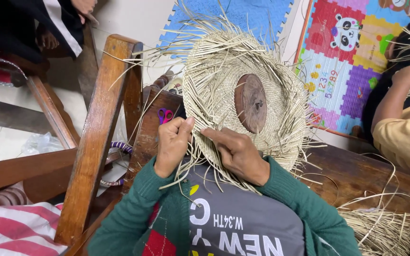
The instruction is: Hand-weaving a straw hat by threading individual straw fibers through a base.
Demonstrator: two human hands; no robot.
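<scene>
Head view, looking down. A half-woven straw hat [224,80] sits on a round wooden hat block [251,103], its brim ringed by loose, unwoven straw strands [281,142]. The left hand [172,142] is closed in a pinch on strands at the near edge of the brim — thumb and forefinger pressed together. The right hand [237,154] lies flat against the brim just beside it, forefinger extended along the weave, holding nothing that can be made out. Both arms wear green sleeves [134,213]. Pink-handled scissors [165,114] lie beyond the left hand — near a wooden frame [98,137]. Another person's arm [397,102] enters at right, over a colourful foam play mat [342,61].
</scene>
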